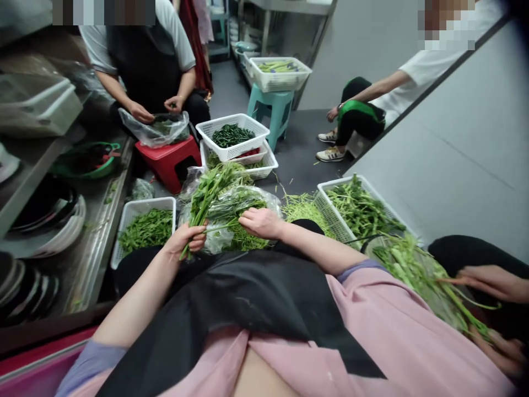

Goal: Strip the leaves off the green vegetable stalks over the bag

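Note:
A bunch of leafy green stems (205, 197) is gripped by my left hand (187, 241), its leaves pointing up and away from me. My right hand (261, 223) is closed, fingers pinched on a green stem (225, 225) that stretches across from the bunch. Below and beyond both hands lies an opened clear plastic bag (268, 199) with more greens in it. At the left, near my knee, a white basket (117, 248) holds picked green leaves (147, 229).
Ahead, white baskets (264, 132) with green chillies stand stacked by a red stool (165, 165), where a person (142, 60) sorts leaves. A white basket (363, 182) of greens stands at right, beside another person's hand (491, 281). Metal shelving (95, 242) with plates lines the left.

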### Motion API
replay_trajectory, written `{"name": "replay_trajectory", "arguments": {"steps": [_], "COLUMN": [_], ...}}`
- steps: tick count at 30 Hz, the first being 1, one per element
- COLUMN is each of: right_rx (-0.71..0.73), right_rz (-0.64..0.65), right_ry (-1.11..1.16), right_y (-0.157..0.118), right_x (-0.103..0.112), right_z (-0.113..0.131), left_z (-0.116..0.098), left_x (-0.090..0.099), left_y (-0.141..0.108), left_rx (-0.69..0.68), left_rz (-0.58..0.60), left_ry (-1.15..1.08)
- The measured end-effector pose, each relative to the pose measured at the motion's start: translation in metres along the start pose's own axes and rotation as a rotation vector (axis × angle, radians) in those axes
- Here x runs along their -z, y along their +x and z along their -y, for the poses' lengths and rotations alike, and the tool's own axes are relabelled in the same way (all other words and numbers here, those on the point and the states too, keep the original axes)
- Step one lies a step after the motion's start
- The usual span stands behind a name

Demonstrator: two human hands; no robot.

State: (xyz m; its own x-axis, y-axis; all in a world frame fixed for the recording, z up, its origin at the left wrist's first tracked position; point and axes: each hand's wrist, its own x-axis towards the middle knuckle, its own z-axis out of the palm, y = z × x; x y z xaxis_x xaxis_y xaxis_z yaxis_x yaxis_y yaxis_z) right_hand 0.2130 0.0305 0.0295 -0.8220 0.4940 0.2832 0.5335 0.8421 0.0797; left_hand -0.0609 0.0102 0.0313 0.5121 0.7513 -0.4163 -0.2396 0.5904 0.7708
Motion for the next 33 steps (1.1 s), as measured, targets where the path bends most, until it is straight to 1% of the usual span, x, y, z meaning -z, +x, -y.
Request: {"name": "replay_trajectory", "arguments": {"steps": [2, 3, 4, 5, 6, 8, 9, 10, 11, 12, 13, 14, 15, 16, 17, 19, 20, 21, 22, 23, 25, 28, 30, 33], "right_rx": [-0.067, -0.123, -0.200, -0.306, -0.443, -0.800, -0.975, -1.121, -1.218, -1.252, -1.219, -1.131, -1.014, -0.876, -0.736, -0.508, -0.431, -0.380, -0.351, -0.337, -0.344, -0.419, -0.511, -0.699], "right_rz": [0.022, 0.010, -0.029, -0.096, -0.187, -0.399, -0.481, -0.552, -0.630, -0.713, -0.779, -0.806, -0.768, -0.655, -0.472, -0.060, 0.113, 0.246, 0.340, 0.398, 0.434, 0.394, 0.316, 0.115], "right_ry": [0.095, 0.182, 0.297, 0.438, 0.601, 0.960, 1.113, 1.221, 1.267, 1.246, 1.167, 1.055, 0.946, 0.852, 0.797, 0.808, 0.858, 0.924, 0.996, 1.063, 1.169, 1.249, 1.236, 1.210], "right_y": [-0.004, -0.006, -0.007, -0.008, -0.009, -0.011, -0.013, -0.015, -0.017, -0.019, -0.020, -0.021, -0.019, -0.016, -0.011, 0.001, 0.008, 0.013, 0.017, 0.019, 0.020, 0.016, 0.016, 0.017], "right_x": [-0.006, -0.011, -0.015, -0.020, -0.026, -0.035, -0.037, -0.037, -0.035, -0.030, -0.022, -0.013, -0.003, 0.007, 0.015, 0.023, 0.023, 0.022, 0.018, 0.015, 0.008, 0.001, -0.004, -0.017], "right_z": [0.004, 0.007, 0.010, 0.012, 0.014, 0.011, 0.007, 0.000, -0.007, -0.014, -0.020, -0.025, -0.026, -0.025, -0.021, -0.010, -0.003, 0.002, 0.006, 0.009, 0.011, 0.014, 0.021, 0.033], "left_z": [0.001, 0.001, 0.002, 0.003, 0.004, 0.007, 0.009, 0.010, 0.011, 0.012, 0.013, 0.013, 0.013, 0.013, 0.013, 0.013, 0.013, 0.013, 0.013, 0.014, 0.015, 0.017, 0.019, 0.022], "left_x": [0.000, -0.001, -0.003, -0.006, -0.008, -0.012, -0.013, -0.014, -0.015, -0.015, -0.015, -0.016, -0.016, -0.017, -0.018, -0.021, -0.022, -0.024, -0.024, -0.025, -0.024, -0.023, -0.023, -0.026], "left_y": [0.004, 0.006, 0.007, 0.008, 0.009, 0.010, 0.011, 0.012, 0.012, 0.013, 0.014, 0.016, 0.017, 0.019, 0.020, 0.022, 0.022, 0.023, 0.022, 0.022, 0.022, 0.025, 0.028, 0.033], "left_rx": [0.003, 0.005, 0.010, 0.018, 0.027, 0.048, 0.059, 0.070, 0.081, 0.092, 0.103, 0.110, 0.116, 0.122, 0.126, 0.128, 0.126, 0.124, 0.121, 0.118, 0.114, 0.100, 0.091, 0.075], "left_rz": [-0.004, -0.003, 0.001, 0.008, 0.018, 0.041, 0.052, 0.063, 0.070, 0.076, 0.081, 0.086, 0.092, 0.099, 0.107, 0.115, 0.112, 0.107, 0.100, 0.092, 0.083, 0.070, 0.064, 0.058], "left_ry": [0.003, 0.000, -0.003, -0.006, -0.009, -0.015, -0.017, -0.020, -0.024, -0.027, -0.029, -0.030, -0.030, -0.029, -0.027, -0.022, -0.018, -0.009, 0.005, 0.021, 0.050, 0.066, 0.064, 0.053]}}
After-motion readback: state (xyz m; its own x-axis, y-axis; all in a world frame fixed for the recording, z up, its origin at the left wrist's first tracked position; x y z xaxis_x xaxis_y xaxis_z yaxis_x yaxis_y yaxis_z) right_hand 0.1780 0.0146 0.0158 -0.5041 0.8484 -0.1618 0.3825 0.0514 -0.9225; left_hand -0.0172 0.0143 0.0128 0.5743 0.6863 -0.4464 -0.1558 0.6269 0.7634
